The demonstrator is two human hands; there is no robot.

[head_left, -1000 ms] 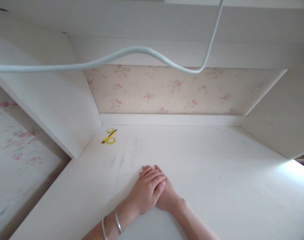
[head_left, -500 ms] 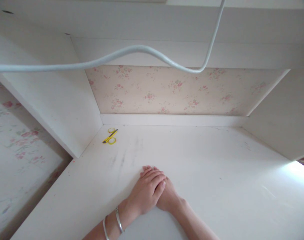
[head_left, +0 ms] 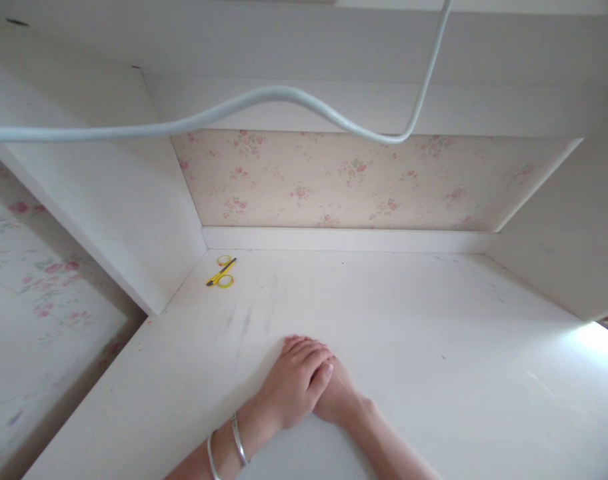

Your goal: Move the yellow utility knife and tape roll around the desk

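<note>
My left hand (head_left: 297, 381), with silver bangles (head_left: 239, 440) on its wrist, lies palm down across the back of my right hand (head_left: 340, 393). Its fingers are laid out flat over the right hand's knuckles and hide most of the right fingers. Only some right fingertips show beyond them, flat on the white desk (head_left: 384, 320). Neither hand holds an object. Farther off, at the back left of the desk, a yellow and black utility knife (head_left: 221, 273) lies slanted between two small yellow tape rolls (head_left: 225, 287).
A pale cable (head_left: 279, 95) runs across the upper view, in front of the overhead shelf (head_left: 304, 47). White side panels (head_left: 119, 213) bound the desk left and right. Floral wallpaper (head_left: 329, 177) covers the back wall. Grey smudges mark the desk beyond my hands.
The view has shifted very slightly. My hands stay stacked in the same place, and the knife and tape rolls have not moved.
</note>
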